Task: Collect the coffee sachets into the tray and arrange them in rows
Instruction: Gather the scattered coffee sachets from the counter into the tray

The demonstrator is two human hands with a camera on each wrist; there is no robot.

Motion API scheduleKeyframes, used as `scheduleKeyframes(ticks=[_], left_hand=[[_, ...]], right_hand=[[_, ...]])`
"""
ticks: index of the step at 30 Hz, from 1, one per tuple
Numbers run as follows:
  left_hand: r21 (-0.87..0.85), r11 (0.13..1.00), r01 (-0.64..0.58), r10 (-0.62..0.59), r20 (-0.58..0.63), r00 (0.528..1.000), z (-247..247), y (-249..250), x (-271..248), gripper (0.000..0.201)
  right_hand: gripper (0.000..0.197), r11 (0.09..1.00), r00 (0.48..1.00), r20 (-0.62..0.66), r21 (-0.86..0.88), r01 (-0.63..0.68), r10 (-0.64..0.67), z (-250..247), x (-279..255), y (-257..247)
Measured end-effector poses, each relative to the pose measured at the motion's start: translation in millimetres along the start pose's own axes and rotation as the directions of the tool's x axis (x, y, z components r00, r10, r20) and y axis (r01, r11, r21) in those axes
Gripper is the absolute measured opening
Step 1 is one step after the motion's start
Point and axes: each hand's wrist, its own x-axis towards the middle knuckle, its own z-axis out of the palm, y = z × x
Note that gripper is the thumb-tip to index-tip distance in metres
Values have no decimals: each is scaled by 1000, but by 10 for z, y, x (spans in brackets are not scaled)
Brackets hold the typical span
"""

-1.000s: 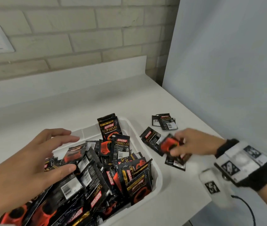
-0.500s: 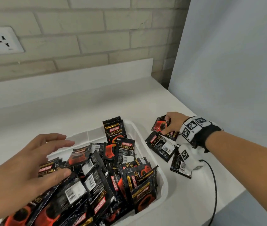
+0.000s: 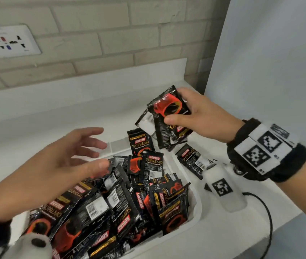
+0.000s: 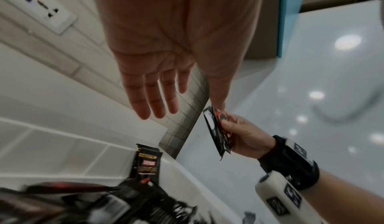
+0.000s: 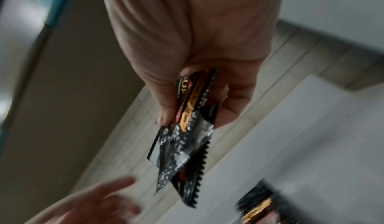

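A white tray (image 3: 198, 204) on the counter is heaped with several black and red coffee sachets (image 3: 122, 200). My right hand (image 3: 195, 113) holds a small bunch of sachets (image 3: 169, 116) in the air above the tray's far right corner, thumb on top. The same bunch (image 5: 187, 129) fills the right wrist view, and it shows edge-on (image 4: 218, 132) in the left wrist view. My left hand (image 3: 58, 161) hovers flat over the tray's left side, fingers (image 4: 153, 102) spread and straight, holding nothing. One sachet (image 3: 193, 159) lies on the counter right of the tray.
The white counter (image 3: 55, 113) meets a brick wall with a socket plate (image 3: 10, 42) at the back. A pale panel (image 3: 270, 62) stands on the right. A black cable (image 3: 268, 221) hangs over the counter's front right edge.
My right hand has lifted sachets off the counter at the far right and carried them up and left toward the tray. My left hand has risen slightly above the pile.
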Motion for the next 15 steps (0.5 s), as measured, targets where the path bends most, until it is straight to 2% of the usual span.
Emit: scheduleKeyframes(ticks=[3, 6, 8, 10, 11, 13, 15], left_hand=[[-124, 992, 23, -22, 10, 1000, 27, 132, 167, 71], [-170, 985, 38, -44, -34, 998, -7, 121, 213, 65], [-197, 979, 55, -73, -86, 994, -71, 61, 170, 64], [-201, 974, 106, -134, -128, 983, -194, -99, 118, 51], [-209, 964, 162, -192, -134, 972, -266, -194, 94, 44], [-163, 952, 260, -281, -125, 951, -420, -447, 45, 44], [-81, 934, 347, -356, -150, 923, -543, -690, -31, 44]], right_hand=[[32, 991, 983, 160, 109, 75, -92, 340, -13, -301], [39, 992, 966, 238, 96, 81, -102, 576, -15, -353], [46, 993, 950, 308, 119, 1, -38, 593, -39, -297], [52, 987, 932, 356, 109, -119, 73, 480, -70, -187], [51, 988, 932, 344, 48, -143, 118, 387, -91, -112], [40, 971, 953, 249, -203, -124, 174, 157, -140, 100], [28, 854, 957, 170, -506, -121, 237, -87, -219, 345]])
